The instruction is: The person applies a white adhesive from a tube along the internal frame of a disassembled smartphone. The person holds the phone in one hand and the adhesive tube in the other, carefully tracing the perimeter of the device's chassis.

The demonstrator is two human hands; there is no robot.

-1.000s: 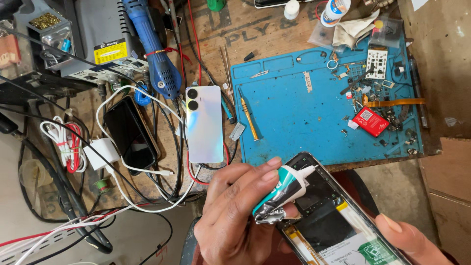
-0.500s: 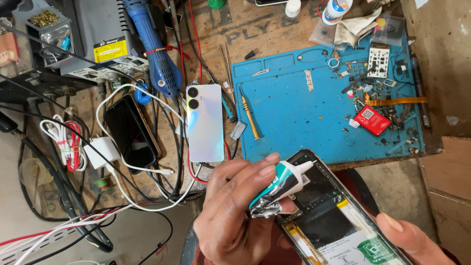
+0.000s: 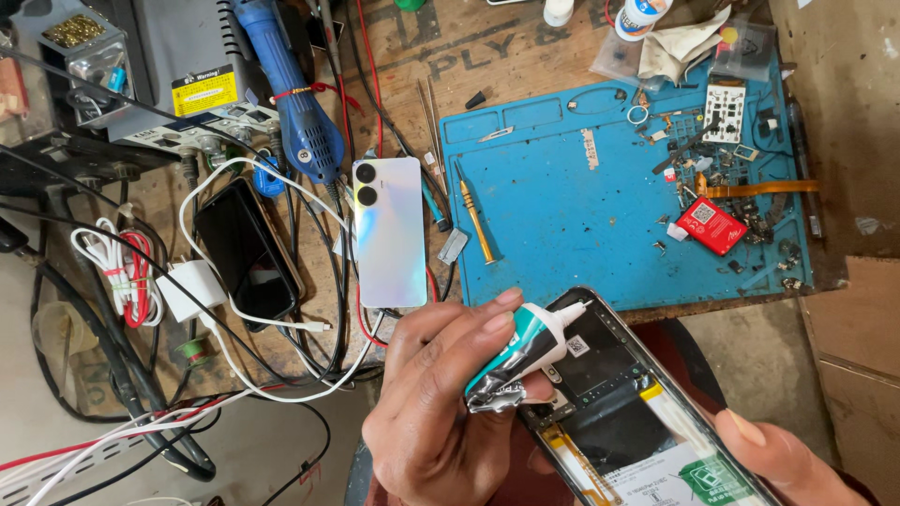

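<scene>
Lower centre of the frame: the left hand (image 3: 431, 412) has its fingers curled tightly around a crumpled glue tube (image 3: 520, 356), white nozzle resting at the top edge of an opened phone (image 3: 628, 403) (back cover off, insides showing). Lower right corner: the right hand (image 3: 783, 464) steadies the phone's lower end; how far its fingers close cannot be told. Above, a blue mat (image 3: 581, 215) holds a yellow screwdriver (image 3: 473, 220). Left of the mat lies a pale phone back (image 3: 389, 232).
</scene>
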